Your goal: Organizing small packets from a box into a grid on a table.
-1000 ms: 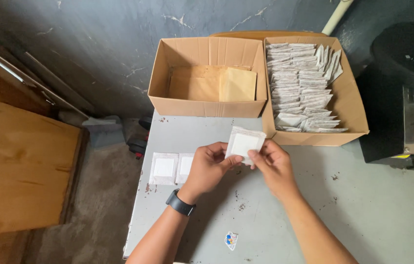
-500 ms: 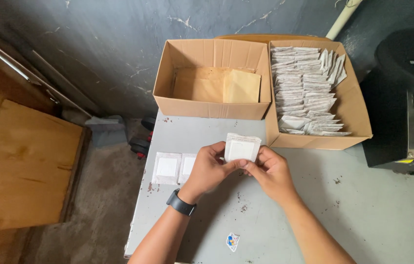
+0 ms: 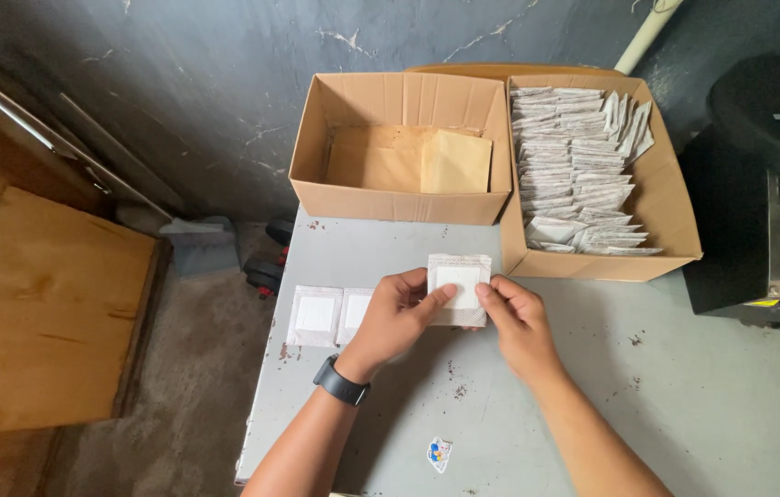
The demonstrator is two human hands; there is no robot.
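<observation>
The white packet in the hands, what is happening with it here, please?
A person holds a small white packet with both hands above a grey table. The left hand, with a dark watch at the wrist, grips its left side, and the right hand grips its right side. Two similar packets lie flat on the table to the left. Behind stand two cardboard boxes: the left box is nearly empty, and the right box holds rows of the same packets.
</observation>
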